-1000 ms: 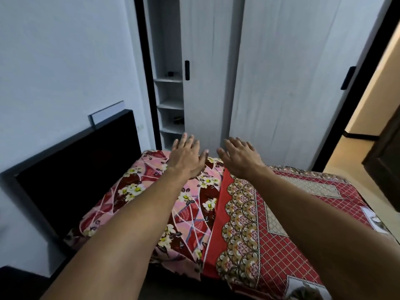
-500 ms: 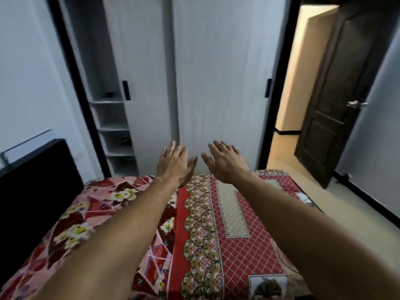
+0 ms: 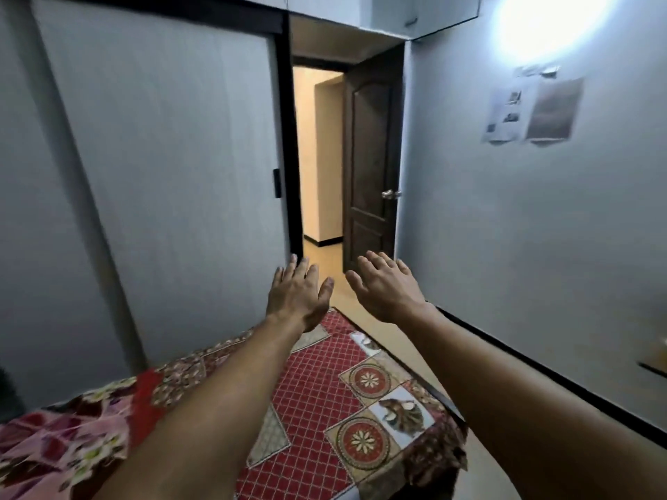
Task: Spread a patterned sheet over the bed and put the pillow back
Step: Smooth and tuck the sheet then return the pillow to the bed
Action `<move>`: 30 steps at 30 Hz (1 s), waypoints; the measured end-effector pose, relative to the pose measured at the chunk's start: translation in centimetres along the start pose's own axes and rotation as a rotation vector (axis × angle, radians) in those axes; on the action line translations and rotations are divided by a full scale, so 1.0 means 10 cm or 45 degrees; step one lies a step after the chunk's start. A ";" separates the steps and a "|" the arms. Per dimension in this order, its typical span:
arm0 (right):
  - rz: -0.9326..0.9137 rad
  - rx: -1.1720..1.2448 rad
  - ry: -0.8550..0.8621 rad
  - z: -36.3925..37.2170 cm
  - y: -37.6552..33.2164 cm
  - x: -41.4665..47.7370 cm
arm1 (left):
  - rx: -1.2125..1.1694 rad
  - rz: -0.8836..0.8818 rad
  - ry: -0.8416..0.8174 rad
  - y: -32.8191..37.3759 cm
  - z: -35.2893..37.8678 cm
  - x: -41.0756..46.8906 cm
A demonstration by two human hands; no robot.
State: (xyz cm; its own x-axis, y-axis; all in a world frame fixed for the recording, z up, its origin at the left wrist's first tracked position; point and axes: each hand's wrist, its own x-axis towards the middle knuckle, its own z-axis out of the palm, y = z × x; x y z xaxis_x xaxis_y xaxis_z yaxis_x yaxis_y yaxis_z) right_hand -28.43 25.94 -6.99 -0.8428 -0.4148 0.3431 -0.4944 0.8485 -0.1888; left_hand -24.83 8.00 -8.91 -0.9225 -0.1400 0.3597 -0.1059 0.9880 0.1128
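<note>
- Patterned sheet [image 3: 317, 402], red with a fine lattice and square medallion panels along its edge, is lying spread over the bed, below and behind both outstretched hands.
- Both bare arms are reaching forward from the bottom of the view, raised above the foot end of the bed.
- Left hand [image 3: 297, 295] is hanging in the air with its back facing the camera, fingers [image 3: 293, 265] straight and spread a little, gripping nothing.
- Right hand [image 3: 388, 286] is hovering just beside the left, apart from it by a narrow gap, its fingers likewise loose and fanned, holding nothing.
- Neither hand is touching the sheet; the cloth's far corner is showing just under the left wrist.
- Pillow [image 3: 61, 438], in a pink and maroon floral cover, is resting on the bed well back and to the left of the left forearm; it is blurred.
- Pale sliding wardrobe doors [image 3: 162, 175] are standing to the left of the hands.
- Dark wooden door [image 3: 371, 164] is standing open straight beyond the fingertips, with a lit corridor showing past it.
- Two papers [image 3: 534, 110] are hanging on the wall, up and to the right of the right hand.
</note>
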 end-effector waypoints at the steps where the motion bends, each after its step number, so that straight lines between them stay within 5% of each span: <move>1: 0.043 -0.011 0.010 -0.06 0.19 0.00 | -0.022 0.038 -0.004 0.19 0.04 0.11; 13: 0.568 -0.202 0.061 -0.71 2.32 -0.38 | -0.228 0.442 -0.093 2.45 0.46 1.01; 30: 1.146 -0.382 0.111 -1.17 4.10 -1.08 | -0.473 0.949 -0.218 4.72 1.03 1.62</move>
State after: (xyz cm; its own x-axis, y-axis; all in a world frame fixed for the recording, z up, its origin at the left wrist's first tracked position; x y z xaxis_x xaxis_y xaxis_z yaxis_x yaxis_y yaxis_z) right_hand -37.10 69.03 -7.62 -0.8558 0.4509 0.2535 0.4177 0.8914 -0.1757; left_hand -48.58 53.04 -7.28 -0.7494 0.5803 0.3188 0.6528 0.7280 0.2093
